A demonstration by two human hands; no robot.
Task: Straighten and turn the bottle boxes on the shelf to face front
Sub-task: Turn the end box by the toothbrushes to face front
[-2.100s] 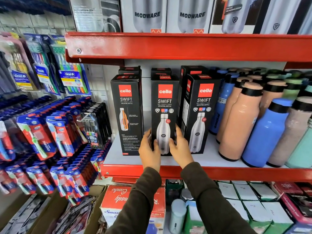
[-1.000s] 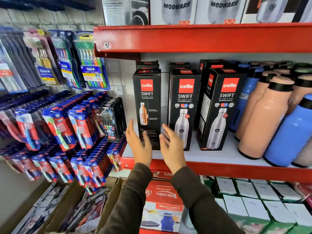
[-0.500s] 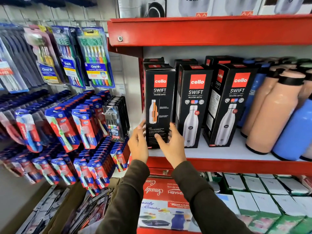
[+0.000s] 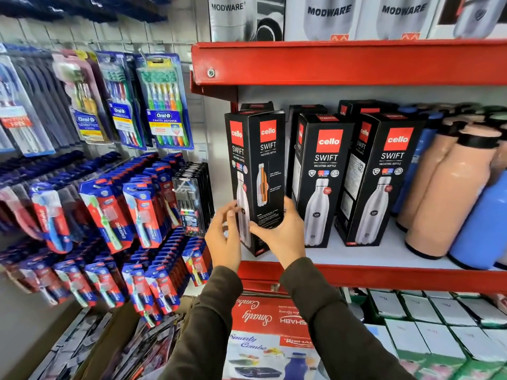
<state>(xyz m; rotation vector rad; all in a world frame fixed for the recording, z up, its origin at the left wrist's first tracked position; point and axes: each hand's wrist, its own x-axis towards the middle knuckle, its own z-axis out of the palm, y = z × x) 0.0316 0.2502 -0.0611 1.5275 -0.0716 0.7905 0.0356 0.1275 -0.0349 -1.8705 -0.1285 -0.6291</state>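
Three black Cello Swift bottle boxes stand in a front row on the white shelf [image 4: 378,253] with a red lip. The left box [image 4: 259,160] is turned corner-on, showing two faces, and leans a little. My right hand [image 4: 282,231] grips its lower right side. My left hand [image 4: 223,237] is at its lower left edge, fingers loosely curled against the box. The middle box [image 4: 322,176] and the right box [image 4: 384,174] stand upright, facing mostly front. More black boxes stand behind them, largely hidden.
Peach and blue bottles [image 4: 450,193] crowd the shelf on the right. Hanging toothbrush packs [image 4: 162,105] and a black pen pack [image 4: 192,198] fill the wall on the left. A red upper shelf [image 4: 343,61] carries Modware boxes. Boxes sit below.
The left box has rotated from showing one face to standing corner-on between my hands. My right hand has wrapped further around its right side. The view has shifted slightly.
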